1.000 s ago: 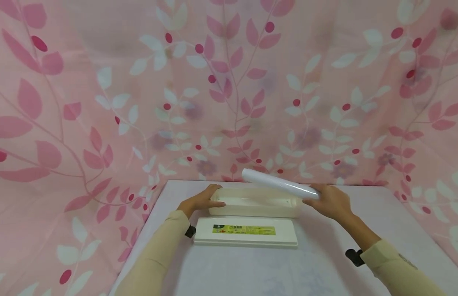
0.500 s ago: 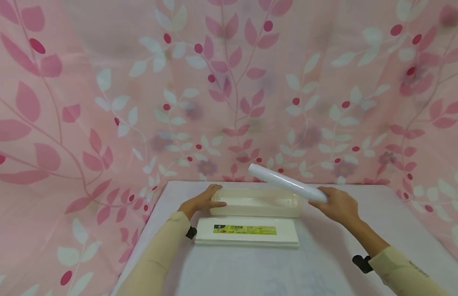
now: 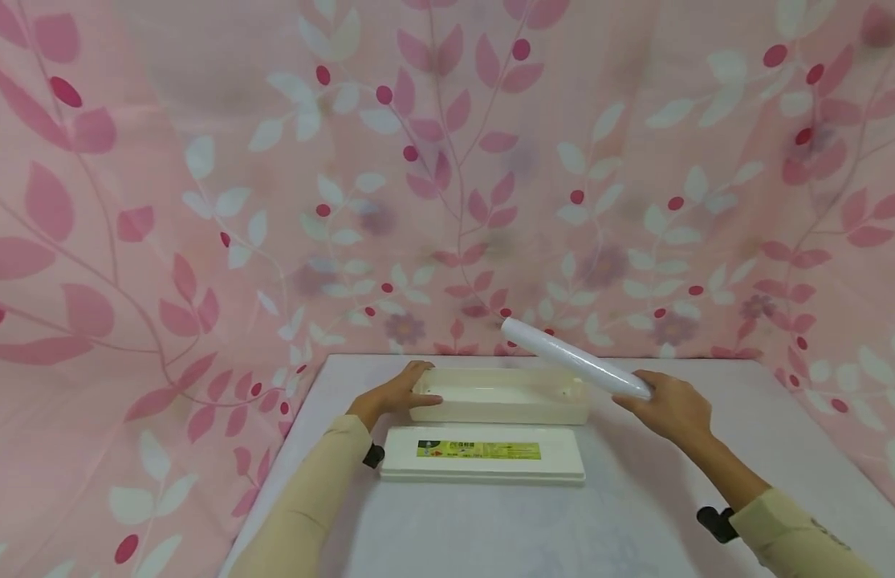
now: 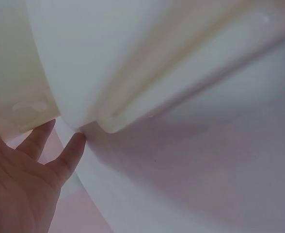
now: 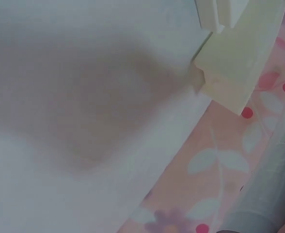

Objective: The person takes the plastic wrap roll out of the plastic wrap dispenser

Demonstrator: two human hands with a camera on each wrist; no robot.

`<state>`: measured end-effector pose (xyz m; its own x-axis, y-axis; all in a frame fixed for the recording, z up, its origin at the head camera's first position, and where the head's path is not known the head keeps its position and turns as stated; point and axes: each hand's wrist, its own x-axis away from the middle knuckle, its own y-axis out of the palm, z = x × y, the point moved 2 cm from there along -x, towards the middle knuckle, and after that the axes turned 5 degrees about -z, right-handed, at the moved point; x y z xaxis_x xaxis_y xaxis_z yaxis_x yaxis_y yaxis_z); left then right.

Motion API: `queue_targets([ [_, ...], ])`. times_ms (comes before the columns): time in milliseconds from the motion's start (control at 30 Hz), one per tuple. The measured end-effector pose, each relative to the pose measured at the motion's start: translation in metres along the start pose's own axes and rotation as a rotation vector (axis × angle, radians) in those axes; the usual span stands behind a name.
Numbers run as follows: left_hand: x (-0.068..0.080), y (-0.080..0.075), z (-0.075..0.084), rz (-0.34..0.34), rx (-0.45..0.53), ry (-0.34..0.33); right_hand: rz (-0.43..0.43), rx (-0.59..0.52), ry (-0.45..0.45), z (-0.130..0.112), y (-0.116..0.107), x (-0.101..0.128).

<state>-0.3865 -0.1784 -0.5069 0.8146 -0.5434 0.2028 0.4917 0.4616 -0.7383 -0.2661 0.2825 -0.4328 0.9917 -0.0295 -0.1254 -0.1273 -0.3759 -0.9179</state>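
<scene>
1. Right hand: fingers wrapped round the near end of a white roll of cling film, held in the air past the right end of the open tray.
2. Roll's long axis runs on a diagonal: the gripped end is low and to the right of the tray, the free end points up, away from the person and to the left, reaching over the tray's far right corner. It does not touch the tray.
3. In the right wrist view the roll shows only as a pale grey cylinder along the right edge, with a fingertip at the frame edge beside it; the grasp itself is out of frame there.
4. Left hand: laid against the tray's left end, thumb on the near side, fingers over the far rim. The left wrist view shows the fingers extended rather than clenched, tips against the tray's underside edge.
5. Tray: cream plastic, long and shallow, open side up, long axis left to right across the table.
6. Lid: flat, white, with a green and yellow label on top. It lies just in front of the tray, parallel to it, on the person's side.
7. Pink leaf-patterned cloth hangs behind the tray and drapes round both sides of the table.
</scene>
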Motion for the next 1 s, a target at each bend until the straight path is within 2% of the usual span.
queue_targets([
  [267, 0.001, -0.005, 0.007, -0.009, 0.003, 0.016, -0.014, -0.016, 0.052, 0.007, -0.003, -0.003],
  [567, -0.002, 0.005, -0.002, -0.007, 0.030, -0.032, -0.033, -0.046, 0.093, 0.017, 0.005, 0.012],
  [767, -0.003, 0.005, -0.004, -0.008, 0.013, -0.009, -0.036, -0.076, 0.136, 0.022, 0.008, 0.017],
  [1000, -0.002, 0.004, -0.002, -0.009, 0.035, -0.018, -0.025, -0.079, 0.169, 0.026, 0.008, 0.019],
])
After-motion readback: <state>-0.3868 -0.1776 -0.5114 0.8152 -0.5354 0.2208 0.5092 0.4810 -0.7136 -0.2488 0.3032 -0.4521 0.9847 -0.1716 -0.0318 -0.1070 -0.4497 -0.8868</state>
